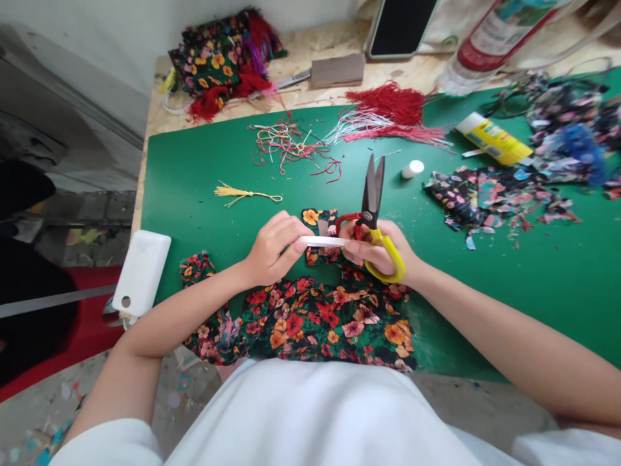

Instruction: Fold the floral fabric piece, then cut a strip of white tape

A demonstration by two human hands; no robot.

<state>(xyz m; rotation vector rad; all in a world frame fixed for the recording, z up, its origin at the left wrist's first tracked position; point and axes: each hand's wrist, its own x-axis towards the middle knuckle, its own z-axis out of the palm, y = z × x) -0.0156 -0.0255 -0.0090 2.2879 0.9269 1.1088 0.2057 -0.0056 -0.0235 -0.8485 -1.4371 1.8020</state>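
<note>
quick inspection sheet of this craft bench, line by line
surface: green mat on a chipboard table.
job's things: white strip held between both hands; scissors in right hand, blades up; floral fabric below.
clutter: yellow tassel, red threads, fabric scraps, glue tube, white cap.
fingers: left hand pinches the strip.
cables: nothing seen.
surroundings: phone, bottle.

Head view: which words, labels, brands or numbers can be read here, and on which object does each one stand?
None can be read.
Yellow glue tube: dark print, too blurred to read.
Bottle with red and white label: print too blurred to read.
Scissors in the right hand, white strip pinched by the left hand, white box: no text visible.
</note>
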